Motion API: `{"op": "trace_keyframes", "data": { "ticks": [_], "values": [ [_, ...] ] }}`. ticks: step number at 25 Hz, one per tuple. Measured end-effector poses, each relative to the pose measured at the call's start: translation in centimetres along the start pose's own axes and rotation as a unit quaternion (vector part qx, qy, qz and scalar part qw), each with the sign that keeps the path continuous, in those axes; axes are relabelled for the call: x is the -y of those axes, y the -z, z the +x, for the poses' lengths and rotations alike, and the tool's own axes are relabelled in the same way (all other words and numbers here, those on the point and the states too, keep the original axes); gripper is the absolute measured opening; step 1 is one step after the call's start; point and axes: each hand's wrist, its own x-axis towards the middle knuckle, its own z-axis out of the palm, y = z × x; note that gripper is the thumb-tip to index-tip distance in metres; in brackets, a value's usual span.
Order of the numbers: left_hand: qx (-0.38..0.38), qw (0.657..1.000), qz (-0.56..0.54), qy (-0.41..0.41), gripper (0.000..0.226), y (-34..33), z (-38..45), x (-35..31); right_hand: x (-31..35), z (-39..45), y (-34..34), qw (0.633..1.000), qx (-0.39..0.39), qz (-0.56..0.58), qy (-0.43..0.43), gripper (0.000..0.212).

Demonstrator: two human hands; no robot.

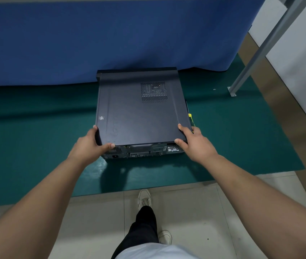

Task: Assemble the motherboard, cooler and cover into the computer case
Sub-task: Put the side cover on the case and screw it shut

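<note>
Both hands grip the near corners of the cover (139, 111), the left hand (90, 144) and the right hand (193, 141) each curled round an edge, as it lies on top of the computer case (142, 152) on the green floor mat (36, 143). This looks like the closing step; next, the cover likely needs sliding home until flush. Contents are hidden, apart from something faint behind the vent grille (154, 92).

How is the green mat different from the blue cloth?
The green mat lies flat on the floor, while the blue cloth hangs down behind it like a curtain. The mat carries the computer case, which both hands grip at its near corners; the cloth carries nothing. The mat looks smooth, while the cloth's bottom edge is wavy. Both are plain, single-colour sheets.
</note>
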Motion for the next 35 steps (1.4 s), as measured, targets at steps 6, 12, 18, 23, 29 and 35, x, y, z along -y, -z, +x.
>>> {"op": "trace_keyframes", "data": {
  "ticks": [6, 12, 18, 23, 29, 35],
  "values": [
    [-0.064, 0.995, -0.081, 0.006, 0.090, -1.7, 2.4, -2.4, 2.1, 4.0, 0.4, 0.998, 0.012, 0.046, -0.036, 0.078],
    [-0.083, 0.991, 0.097, 0.023, 0.077, -1.6, 8.7, -6.0, 4.6, 10.8, 1.3, 0.996, -0.034, 0.009, -0.080, 0.088],
    [-0.135, 0.982, 0.121, 0.048, 0.068, -2.3, 9.7, -6.2, 4.4, 11.9, -0.3, 0.990, -0.103, -0.017, -0.092, 0.086],
    [-0.140, 0.981, 0.124, 0.059, 0.066, -2.2, 9.6, -6.6, 4.3, 12.0, -0.4, 0.988, -0.117, -0.006, -0.097, 0.082],
    [-0.135, 0.983, 0.113, 0.054, 0.065, -1.7, 9.2, -6.8, 4.5, 11.7, 0.0, 0.988, -0.115, -0.014, -0.099, 0.081],
    [-0.133, 0.983, 0.127, -0.006, 0.063, -1.7, 9.3, -6.6, 4.7, 11.2, 0.5, 0.992, -0.090, -0.016, -0.092, 0.074]
  ]
}}
